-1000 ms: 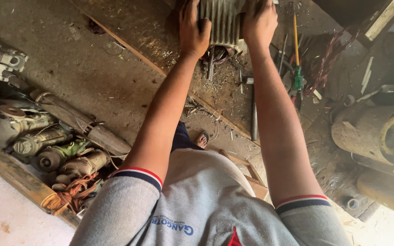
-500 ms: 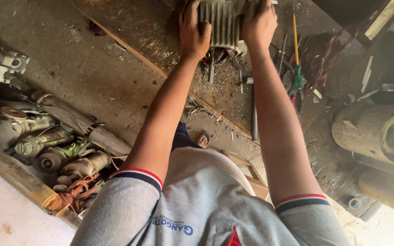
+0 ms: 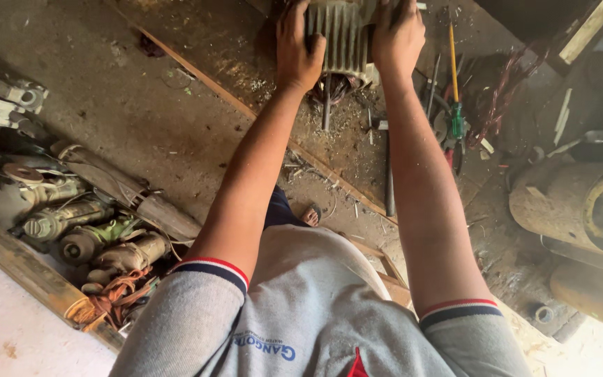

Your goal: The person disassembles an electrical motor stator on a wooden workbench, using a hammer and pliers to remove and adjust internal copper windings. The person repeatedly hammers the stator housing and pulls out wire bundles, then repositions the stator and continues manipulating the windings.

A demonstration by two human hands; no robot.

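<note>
Two hands grasp finned motor housing (image 3: 343,38): left hand (image 3: 298,49) on its left, right hand (image 3: 399,38) on its right; screwdriver (image 3: 455,91) lies right of housing.

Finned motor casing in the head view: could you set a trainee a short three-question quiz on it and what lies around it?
1. True or false: both hands grip the finned motor casing.
2. Which lies beside the right hand? A) yellow-shafted screwdriver B) paint can C) broom
3. What sits along the left edge of the wooden board?

Key:
1. True; the left hand is on its other side.
2. A
3. A pile of old power tools.
</note>
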